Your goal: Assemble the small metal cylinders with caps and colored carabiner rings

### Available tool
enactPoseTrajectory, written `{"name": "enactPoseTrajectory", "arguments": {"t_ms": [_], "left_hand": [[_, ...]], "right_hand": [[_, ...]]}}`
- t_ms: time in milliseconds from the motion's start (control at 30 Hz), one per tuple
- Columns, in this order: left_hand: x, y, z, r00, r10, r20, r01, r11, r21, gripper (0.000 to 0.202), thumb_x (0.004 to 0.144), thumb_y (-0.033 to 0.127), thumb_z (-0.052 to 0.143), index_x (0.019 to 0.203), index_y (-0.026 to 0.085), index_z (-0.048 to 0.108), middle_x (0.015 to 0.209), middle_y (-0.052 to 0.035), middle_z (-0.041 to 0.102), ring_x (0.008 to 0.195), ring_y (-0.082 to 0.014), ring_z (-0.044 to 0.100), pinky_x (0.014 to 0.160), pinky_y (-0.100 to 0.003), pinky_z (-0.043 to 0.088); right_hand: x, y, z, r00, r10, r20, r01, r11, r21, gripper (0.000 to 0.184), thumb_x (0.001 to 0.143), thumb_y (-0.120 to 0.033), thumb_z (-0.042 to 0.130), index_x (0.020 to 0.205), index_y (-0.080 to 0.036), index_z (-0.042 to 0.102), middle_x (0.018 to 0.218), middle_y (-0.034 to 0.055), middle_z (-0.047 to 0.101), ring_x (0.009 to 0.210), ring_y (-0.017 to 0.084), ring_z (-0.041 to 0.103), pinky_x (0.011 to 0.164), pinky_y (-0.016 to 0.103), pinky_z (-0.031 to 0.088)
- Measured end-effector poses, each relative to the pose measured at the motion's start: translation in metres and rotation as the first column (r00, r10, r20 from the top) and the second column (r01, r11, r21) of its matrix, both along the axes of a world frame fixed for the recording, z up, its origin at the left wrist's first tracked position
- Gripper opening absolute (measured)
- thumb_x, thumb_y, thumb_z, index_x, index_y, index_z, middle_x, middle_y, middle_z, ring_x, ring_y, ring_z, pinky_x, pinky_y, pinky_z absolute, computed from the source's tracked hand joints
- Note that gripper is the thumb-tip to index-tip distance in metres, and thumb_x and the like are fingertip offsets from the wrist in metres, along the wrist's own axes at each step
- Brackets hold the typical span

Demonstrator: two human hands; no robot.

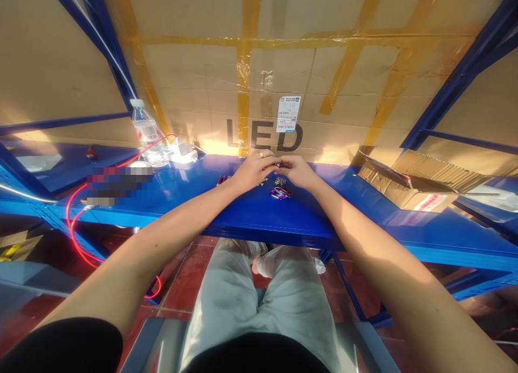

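Setting: blue metal shelf [259,214] used as a bench, backed by a taped cardboard sheet [283,65] printed "LED".
Left hand [254,171]: fingers curled, tips pinched on a small metal part [277,165] (too small to identify); ring on one finger.
Right hand [297,171]: fingers drawn together on the same small metal part, fingertips meeting those of the left hand.
Position of part: held between both hands just above the shelf surface, near its far edge, at the midline of the body.
Governing relation: part lying right of the left hand and left of the right hand, both equally near; long axis not discernible.
Loose pieces [280,191]: purple and pink clips with small silvery bits, on the shelf directly below the hands and slightly toward the right hand.
Left periphery: water bottle [146,131], white adapter [183,150], red cable [76,227] trailing off the shelf edge.
Right periphery: open cardboard box [421,181], well apart from the hands.
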State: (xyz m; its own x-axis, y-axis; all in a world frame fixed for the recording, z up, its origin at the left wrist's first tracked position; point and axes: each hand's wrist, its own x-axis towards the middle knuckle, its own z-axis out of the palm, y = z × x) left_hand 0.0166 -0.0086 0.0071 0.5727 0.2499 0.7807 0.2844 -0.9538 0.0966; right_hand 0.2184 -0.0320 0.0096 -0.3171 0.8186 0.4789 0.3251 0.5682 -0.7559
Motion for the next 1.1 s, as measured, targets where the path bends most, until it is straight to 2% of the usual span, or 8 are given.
{"name": "enactPoseTrajectory", "arguments": {"t_ms": [233,367,433,567,667,867,1000,1100], "left_hand": [[-0.001,-0.008,0.004,0.998,0.046,-0.031,-0.048,0.997,-0.060,0.013,0.098,0.022,0.067,0.110,0.020,0.070,0.105,-0.0076,0.068,0.100,-0.0208,0.065,0.091,-0.038,0.052],[-0.002,-0.011,0.007,0.995,0.088,-0.041,-0.092,0.990,-0.104,0.010,0.096,0.020,0.066,0.106,0.018,0.070,0.100,-0.0064,0.069,0.091,-0.0186,0.064,0.087,-0.035,0.051],[-0.002,-0.011,0.008,0.992,0.118,-0.054,-0.126,0.977,-0.171,0.012,0.095,0.017,0.065,0.106,0.018,0.069,0.095,-0.0051,0.069,0.084,-0.0171,0.062,0.082,-0.033,0.050],[-0.004,-0.007,0.005,0.989,0.107,-0.102,-0.139,0.909,-0.394,0.016,0.091,0.015,0.065,0.107,0.017,0.067,0.086,-0.0020,0.070,0.078,-0.0161,0.064,0.075,-0.030,0.050],[-0.005,-0.003,0.001,0.992,0.078,-0.099,-0.119,0.839,-0.531,0.009,0.091,0.014,0.063,0.098,0.018,0.063,0.079,0.0000,0.069,0.074,-0.0157,0.066,0.071,-0.030,0.051],[-0.003,-0.002,-0.002,0.998,0.034,-0.055,-0.063,0.724,-0.686,0.006,0.092,0.012,0.062,0.089,0.017,0.062,0.075,-0.0007,0.069,0.067,-0.0146,0.069,0.067,-0.030,0.056],[-0.001,-0.004,-0.002,0.999,0.009,-0.039,-0.034,0.696,-0.717,0.007,0.092,0.011,0.063,0.091,0.017,0.062,0.076,-0.0013,0.070,0.068,-0.0153,0.071,0.069,-0.031,0.058],[-0.003,-0.003,0.000,0.999,0.028,-0.035,-0.044,0.711,-0.702,0.009,0.092,0.010,0.063,0.096,0.017,0.060,0.075,-0.0007,0.071,0.068,-0.0156,0.072,0.068,-0.030,0.058]], "right_hand": [[0.001,-0.001,0.001,1.000,0.020,-0.011,-0.020,1.000,0.014,0.015,0.076,-0.026,0.073,0.089,-0.018,0.076,0.093,0.0055,0.077,0.094,0.024,0.068,0.092,0.042,0.053],[0.004,0.002,0.000,0.998,-0.044,0.046,0.042,0.998,0.041,0.010,0.078,-0.024,0.071,0.085,-0.018,0.076,0.089,0.0048,0.076,0.090,0.024,0.067,0.090,0.042,0.052],[0.005,0.003,0.000,0.991,-0.101,0.088,0.095,0.993,0.070,0.010,0.079,-0.021,0.070,0.086,-0.019,0.077,0.090,0.0051,0.077,0.090,0.024,0.067,0.090,0.042,0.052],[0.008,0.001,0.000,0.976,-0.152,0.158,0.134,0.984,0.118,0.020,0.080,-0.019,0.070,0.098,-0.020,0.078,0.092,0.0044,0.077,0.089,0.024,0.067,0.089,0.041,0.051],[0.007,-0.002,0.001,0.983,-0.143,0.112,0.134,0.988,0.082,0.032,0.078,-0.022,0.074,0.110,-0.021,0.072,0.081,0.0012,0.073,0.079,0.022,0.065,0.080,0.038,0.051],[0.001,-0.005,0.005,0.991,-0.133,0.006,0.132,0.991,0.038,0.016,0.078,-0.032,0.074,0.084,-0.022,0.062,0.072,0.0016,0.068,0.074,0.021,0.065,0.072,0.035,0.051],[-0.001,-0.007,0.009,0.987,-0.161,-0.015,0.161,0.987,0.030,0.015,0.077,-0.032,0.074,0.083,-0.022,0.063,0.068,0.0004,0.066,0.070,0.019,0.063,0.069,0.034,0.050],[0.000,-0.009,0.011,0.986,-0.163,-0.045,0.164,0.986,0.009,0.016,0.079,-0.032,0.075,0.083,-0.023,0.062,0.070,0.0009,0.067,0.068,0.018,0.062,0.068,0.034,0.050]]}}
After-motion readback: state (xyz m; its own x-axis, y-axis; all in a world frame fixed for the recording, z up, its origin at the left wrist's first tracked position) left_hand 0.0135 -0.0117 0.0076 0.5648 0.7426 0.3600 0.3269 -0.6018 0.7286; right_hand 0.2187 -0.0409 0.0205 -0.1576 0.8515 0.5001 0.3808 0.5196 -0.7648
